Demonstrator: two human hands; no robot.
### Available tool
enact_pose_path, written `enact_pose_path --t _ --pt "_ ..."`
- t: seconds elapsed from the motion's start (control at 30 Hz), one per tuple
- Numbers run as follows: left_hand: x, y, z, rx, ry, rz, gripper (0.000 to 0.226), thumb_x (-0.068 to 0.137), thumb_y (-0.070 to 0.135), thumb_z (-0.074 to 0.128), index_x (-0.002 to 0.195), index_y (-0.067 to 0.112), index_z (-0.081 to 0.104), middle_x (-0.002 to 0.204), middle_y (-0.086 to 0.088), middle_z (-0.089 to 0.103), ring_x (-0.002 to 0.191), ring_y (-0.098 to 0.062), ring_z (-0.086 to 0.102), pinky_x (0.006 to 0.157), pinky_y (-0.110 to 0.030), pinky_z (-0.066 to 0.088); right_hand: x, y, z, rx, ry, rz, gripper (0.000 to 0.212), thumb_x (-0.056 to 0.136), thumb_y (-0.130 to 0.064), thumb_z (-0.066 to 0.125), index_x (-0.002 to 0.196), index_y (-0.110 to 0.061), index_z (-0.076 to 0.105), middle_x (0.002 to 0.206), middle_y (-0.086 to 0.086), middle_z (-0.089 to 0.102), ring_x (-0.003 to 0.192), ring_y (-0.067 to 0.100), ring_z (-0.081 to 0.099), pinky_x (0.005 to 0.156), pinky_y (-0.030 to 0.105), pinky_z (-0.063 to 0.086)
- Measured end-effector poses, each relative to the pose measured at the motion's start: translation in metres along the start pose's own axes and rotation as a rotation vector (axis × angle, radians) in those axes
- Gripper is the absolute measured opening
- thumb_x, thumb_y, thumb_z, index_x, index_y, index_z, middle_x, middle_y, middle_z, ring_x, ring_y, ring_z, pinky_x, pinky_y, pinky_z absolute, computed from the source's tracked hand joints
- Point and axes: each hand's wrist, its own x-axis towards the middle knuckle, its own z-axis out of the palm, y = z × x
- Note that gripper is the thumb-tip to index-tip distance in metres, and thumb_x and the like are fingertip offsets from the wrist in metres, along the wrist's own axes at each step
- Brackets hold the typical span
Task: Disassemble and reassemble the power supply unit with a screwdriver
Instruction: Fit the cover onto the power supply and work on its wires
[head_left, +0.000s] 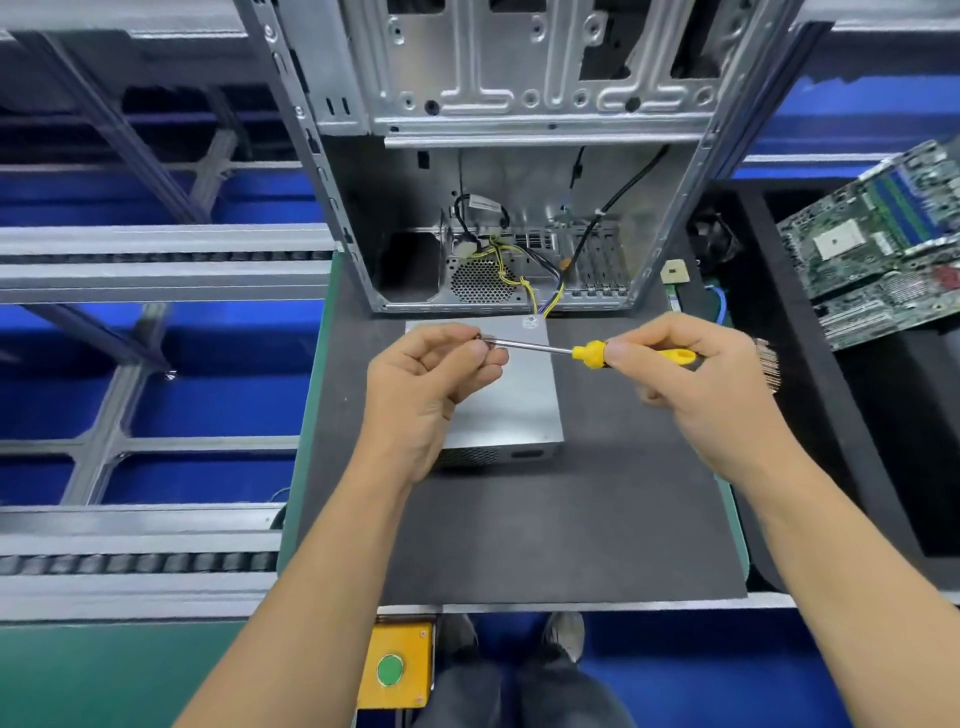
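Right hand (691, 374) grips yellow screwdriver (587, 353) handle; left hand (431, 379) fingers pinch its tip above grey power supply unit (519, 410) on desk (597, 519).

A power supply unit (511, 395) lies at the middle of a work mat (571, 519), with both hands raised over it. The left hand (431, 379) is above the unit's left half, the right hand (685, 374) to the unit's right, and a screwdriver (587, 352) spans between them across the unit's far part. Directly behind the unit stands an open computer case (498, 156), cables (545, 299) running from inside it to the unit's rear edge. Circuit boards (883, 249) lie well to the unit's right, off the mat. A conveyor rail (156, 260) runs to its left. A button box (397, 662) sits nearer than the unit, below the mat's front edge.
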Motion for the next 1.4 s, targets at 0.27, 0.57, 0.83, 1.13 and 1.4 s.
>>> enact_pose_path --t 0.27,0.57,0.83,1.13,1.4 --pt "-0.005 0.006 -0.017 -0.013 0.003 -0.061 0.014 0.071 0.004 0.073 0.074 0.016 0.079 0.076 -0.01 0.075 0.075 -0.021 0.075 0.068 -0.021 0.058 0.002 0.001 0.014 0.08 -0.035 0.112 0.033 0.078 -0.048 0.074 0.071 -0.015 0.072 0.052 -0.003 0.041 0.05 0.016 0.031 0.047 0.025 0.025" --pt "-0.011 0.003 -0.031 -0.059 0.039 -0.075 0.015 0.072 0.004 0.071 0.075 0.016 0.08 0.078 -0.011 0.075 0.076 -0.021 0.075 0.068 -0.021 0.058 0.009 -0.007 0.027 0.295 -0.123 0.423 0.028 0.082 -0.035 0.075 0.067 -0.014 0.066 0.064 0.001 0.059 0.051 0.013 0.044 0.044 0.021 0.032" --pt "-0.017 0.001 -0.057 -0.077 0.128 -0.031 0.012 0.074 0.005 0.073 0.078 0.014 0.079 0.079 -0.012 0.075 0.077 -0.022 0.075 0.07 -0.023 0.059 0.005 0.002 0.073 0.72 0.052 0.448 0.016 0.091 -0.015 0.069 0.084 -0.014 0.054 0.086 0.012 0.07 0.066 0.016 0.062 0.059 0.024 0.053" --pt "-0.033 -0.017 -0.083 0.287 0.165 0.04 0.022 0.082 0.001 0.076 0.083 0.023 0.08 0.073 -0.001 0.073 0.064 -0.013 0.066 0.065 -0.021 0.053 -0.001 0.014 0.129 0.586 0.054 0.554 0.017 0.096 -0.012 0.063 0.104 -0.001 0.054 0.091 0.016 0.073 0.084 0.026 0.075 0.066 0.028 0.058" --pt "-0.039 -0.026 -0.095 0.691 0.131 0.19 0.026 0.079 0.01 0.082 0.081 0.036 0.076 0.073 0.012 0.068 0.064 -0.003 0.053 0.064 -0.014 0.044 -0.007 0.024 0.137 0.358 0.116 0.431 0.014 0.096 -0.013 0.062 0.096 -0.006 0.05 0.068 0.002 0.072 0.078 0.025 0.075 0.065 0.026 0.057"
